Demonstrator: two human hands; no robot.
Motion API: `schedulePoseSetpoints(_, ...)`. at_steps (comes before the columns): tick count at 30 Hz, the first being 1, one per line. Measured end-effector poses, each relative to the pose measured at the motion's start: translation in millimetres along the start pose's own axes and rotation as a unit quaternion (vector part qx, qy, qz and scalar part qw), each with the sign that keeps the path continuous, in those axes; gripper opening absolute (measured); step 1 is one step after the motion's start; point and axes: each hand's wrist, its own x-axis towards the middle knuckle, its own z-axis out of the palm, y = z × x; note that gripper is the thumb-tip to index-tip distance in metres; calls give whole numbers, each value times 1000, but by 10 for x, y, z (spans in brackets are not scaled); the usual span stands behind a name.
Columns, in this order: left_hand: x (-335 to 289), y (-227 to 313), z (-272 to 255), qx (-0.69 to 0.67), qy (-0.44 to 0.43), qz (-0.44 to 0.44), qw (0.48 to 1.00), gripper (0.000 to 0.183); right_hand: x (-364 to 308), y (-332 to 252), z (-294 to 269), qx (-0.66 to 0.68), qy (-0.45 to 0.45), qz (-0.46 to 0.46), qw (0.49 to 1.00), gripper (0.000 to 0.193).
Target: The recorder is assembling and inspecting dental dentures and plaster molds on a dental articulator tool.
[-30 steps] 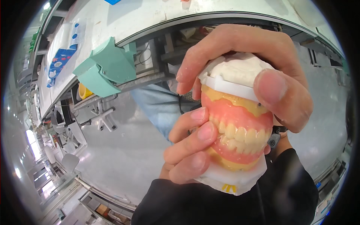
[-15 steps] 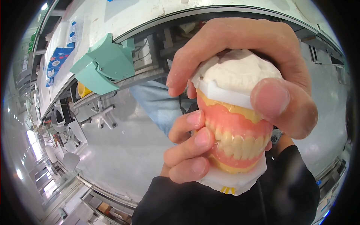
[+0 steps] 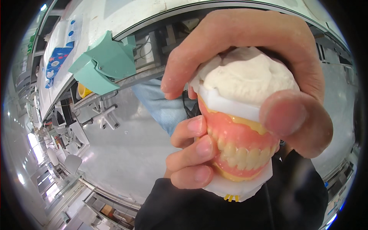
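A denture model (image 3: 245,132) is held close, with pink gums and two rows of cream teeth meeting in front. It sits between a rough white plaster cast (image 3: 249,74) above and a white plaster base (image 3: 241,189) with short yellow marks below. My right hand (image 3: 303,73) is closed round the upper cast: the thumb presses its front right side and the index finger arches over its top to the left. Lower on the left, my left hand (image 3: 191,153) shows several bent fingertips gripping the model's side. Its palm and thumb are hidden behind the model.
Behind the hands runs a white bench (image 3: 103,17), with a mint-green plastic bin (image 3: 111,63) at its edge. A blue flowered cloth (image 3: 57,63) lies on the bench at left. A wheeled chair base (image 3: 107,115) stands on the grey floor. A jeans leg (image 3: 153,103) shows beneath.
The upper cast looks a little larger and tilted more toward me. My right thumb has shifted slightly right and down, while its index fingertip has moved slightly left. Both hands keep their hold.
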Motion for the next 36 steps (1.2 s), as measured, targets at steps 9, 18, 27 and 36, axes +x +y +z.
schedulePoseSetpoints(9, -12, 22, -12, 23, 4, 13, 1000, 67, -46, 50, 36, -16, 10, -10, 1000, 60)
schedulePoseSetpoints(18, -10, -27, -34, 37, -6, 27, 999, 65, -90, 47, 20, -18, -11, -5, 1000, 56)
schedulePoseSetpoints(27, 99, -154, -110, 37, -37, 39, 998, 63, -95, 59, -7, -42, -15, -17, 999, 51)
schedulePoseSetpoints(36, 48, -212, 7, 43, 46, 74, 995, 46, -199, 25, 85, -92, 2, -35, 995, 47)
